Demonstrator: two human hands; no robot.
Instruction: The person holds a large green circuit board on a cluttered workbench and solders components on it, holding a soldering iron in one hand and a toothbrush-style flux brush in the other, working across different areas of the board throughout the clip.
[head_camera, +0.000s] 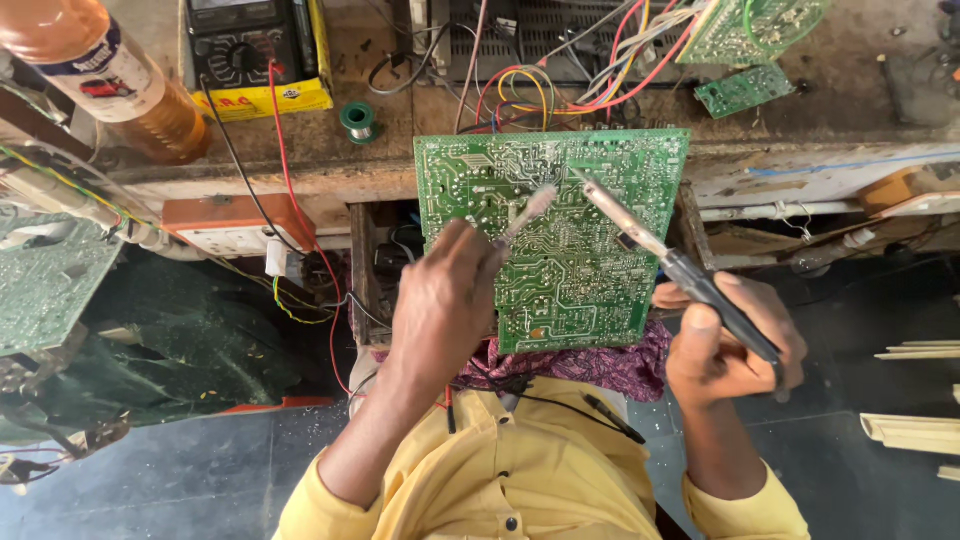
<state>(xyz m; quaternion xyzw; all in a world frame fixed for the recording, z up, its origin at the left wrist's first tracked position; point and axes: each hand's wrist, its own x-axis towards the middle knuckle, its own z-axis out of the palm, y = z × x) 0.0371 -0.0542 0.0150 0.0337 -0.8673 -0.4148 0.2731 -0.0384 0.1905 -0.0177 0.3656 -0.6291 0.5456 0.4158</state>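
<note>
So the big green board (560, 240) sits solder side up, propped between the person's lap and the edge of the worn bench (800, 110), a flat square slab covered in pale traces and tiny shiny solder dots. It's resting on a purple patterned cloth (600, 365) over the knees.

The left hand (445, 300) is curled tight around a thin silvery tool (525, 215), looks like tweezers or a solder stick, hard to tell which; its tip touches the board near the upper middle. Fingers are closed, thumb side tucked under.

The right hand (725, 350) is fisted around the black handle of a soldering iron (660, 255), thumb up along the grip. The iron's long metal shaft angles up-left and its tip lands on the board just beside the other tool's tip.

Sleeves are yellow, smooth cotton-looking shirt.

On the bench behind: a yellow and black multimeter (255, 55) with red and black leads trailing down, a little green spool (358, 120) of solder wire, a tangle of coloured wires (570, 85), and two smaller green boards (745, 90) at top right. A brown glossy bottle (110, 75) lies at top left. Another green board (45, 285) sits at the left edge, and an orange and white box (235, 225) hangs under the bench lip.
</note>
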